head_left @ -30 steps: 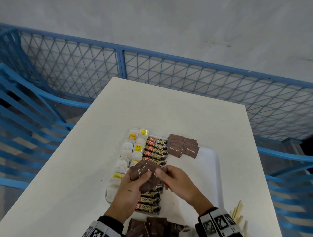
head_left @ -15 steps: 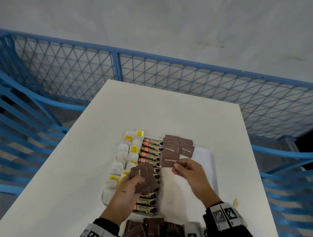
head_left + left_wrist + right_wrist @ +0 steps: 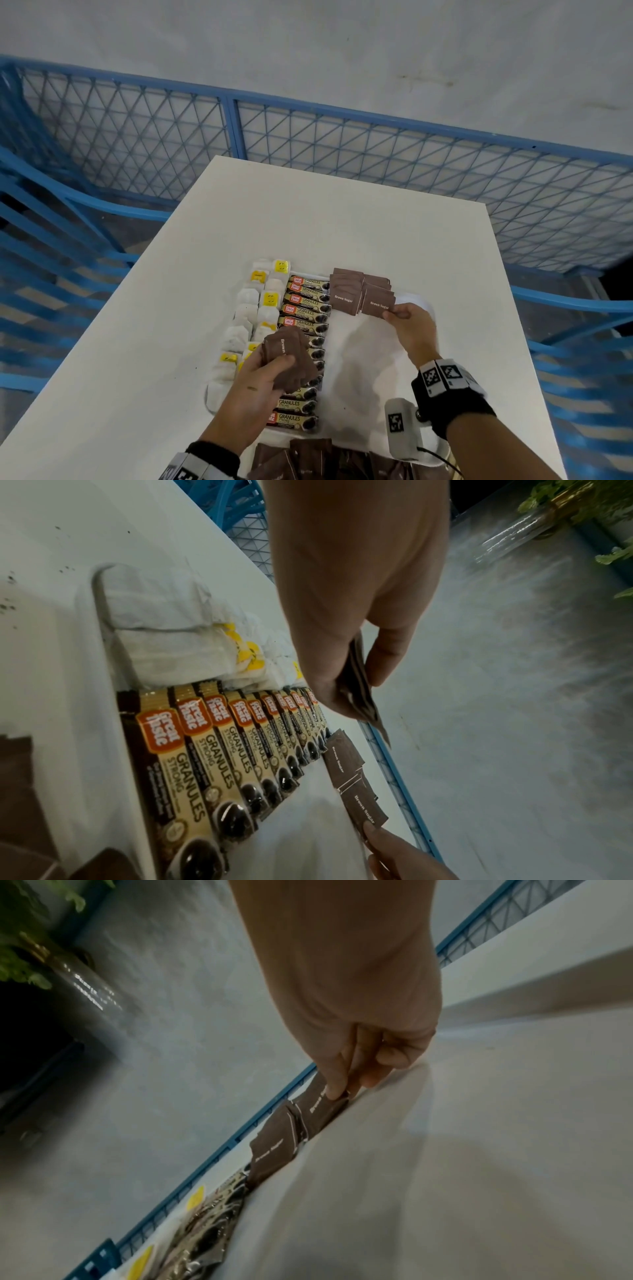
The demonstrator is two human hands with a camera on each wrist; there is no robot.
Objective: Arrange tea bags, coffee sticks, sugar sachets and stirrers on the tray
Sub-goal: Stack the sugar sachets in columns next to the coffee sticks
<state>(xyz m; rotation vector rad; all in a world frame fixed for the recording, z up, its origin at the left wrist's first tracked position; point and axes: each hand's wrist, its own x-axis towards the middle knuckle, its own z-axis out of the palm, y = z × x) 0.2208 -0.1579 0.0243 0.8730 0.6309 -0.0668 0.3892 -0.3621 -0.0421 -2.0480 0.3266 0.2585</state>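
A white tray (image 3: pixel 349 383) holds a column of white tea bags (image 3: pixel 245 317) with yellow tags, a row of coffee sticks (image 3: pixel 305 310) beside them, and two overlapping rows of brown sugar sachets (image 3: pixel 344 296) at its far end. My left hand (image 3: pixel 270 368) grips a fanned stack of brown sugar sachets (image 3: pixel 291 359) above the coffee sticks. My right hand (image 3: pixel 399 313) pinches the near corner of one brown sugar sachet (image 3: pixel 378 303) lying at the front of the right-hand row; the right wrist view shows the sachet (image 3: pixel 322 1110) under my fingertips.
More brown sachets (image 3: pixel 325 460) lie loose at the near table edge. The white table (image 3: pixel 137 342) stands inside a blue mesh railing (image 3: pixel 308 144). A bare stretch of tray (image 3: pixel 363 346) lies between my hands.
My right hand took a sachet from the left hand's stack, carried it away from me and to the right, and now holds it down on the right-hand sachet row. The left hand stayed with its stack.
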